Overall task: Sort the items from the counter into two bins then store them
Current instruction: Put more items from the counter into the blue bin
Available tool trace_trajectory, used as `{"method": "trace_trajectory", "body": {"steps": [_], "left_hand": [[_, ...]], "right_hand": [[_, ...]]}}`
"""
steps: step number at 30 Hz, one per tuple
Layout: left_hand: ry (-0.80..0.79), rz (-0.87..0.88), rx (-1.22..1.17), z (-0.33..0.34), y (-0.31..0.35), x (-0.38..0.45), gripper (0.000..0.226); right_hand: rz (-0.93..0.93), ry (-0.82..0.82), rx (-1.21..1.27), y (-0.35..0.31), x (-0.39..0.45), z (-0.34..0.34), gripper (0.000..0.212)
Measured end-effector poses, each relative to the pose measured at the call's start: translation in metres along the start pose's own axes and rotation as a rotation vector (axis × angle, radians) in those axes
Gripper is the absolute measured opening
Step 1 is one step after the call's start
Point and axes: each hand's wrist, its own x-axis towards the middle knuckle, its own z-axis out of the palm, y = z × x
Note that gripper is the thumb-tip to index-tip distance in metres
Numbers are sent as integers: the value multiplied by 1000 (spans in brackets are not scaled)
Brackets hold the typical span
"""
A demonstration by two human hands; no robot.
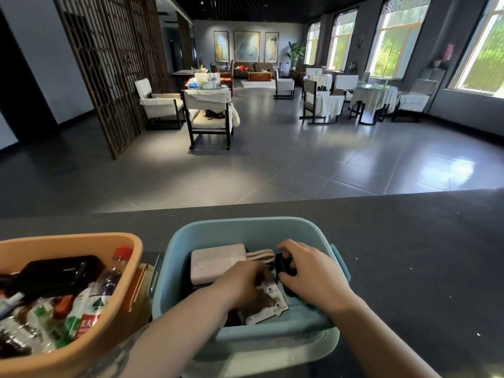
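Observation:
A light blue bin [253, 230] stands on the dark counter [409, 241] right in front of me. Both my hands are inside it. My left hand [240, 282] lies on a white and brown printed packet [268, 304], fingers curled down onto it. My right hand [308, 268] grips a small black object [285, 264] with its fingertips. A pale pink power bank [215, 261] and a beige strap [261, 255] lie at the bin's far side. An orange bin [68, 238] on the left holds drink bottles [109, 279] and a black box [57, 271].
The counter stretches bare to the right of the blue bin. Beyond its far edge lies a tiled floor with chairs [210, 115], draped tables [373, 96] and a wooden lattice screen [114, 64]. Windows line the right wall.

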Motion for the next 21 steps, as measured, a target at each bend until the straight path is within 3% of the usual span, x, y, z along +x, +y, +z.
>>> {"method": "trace_trajectory", "body": {"steps": [7, 12, 16, 21], "left_hand": [[468, -13, -237, -47, -4, -50, 23], [769, -46, -302, -70, -32, -159, 14], [886, -249, -411, -53, -75, -269, 8], [1125, -595, -443, -21, -138, -421, 10]], "right_hand": [[50, 54, 47, -20, -7, -21, 42], [-44, 135, 224, -95, -32, -24, 39], [-264, -10, 340, -193, -59, 6, 37], [-499, -297, 438, -326, -106, 57, 52]]}}
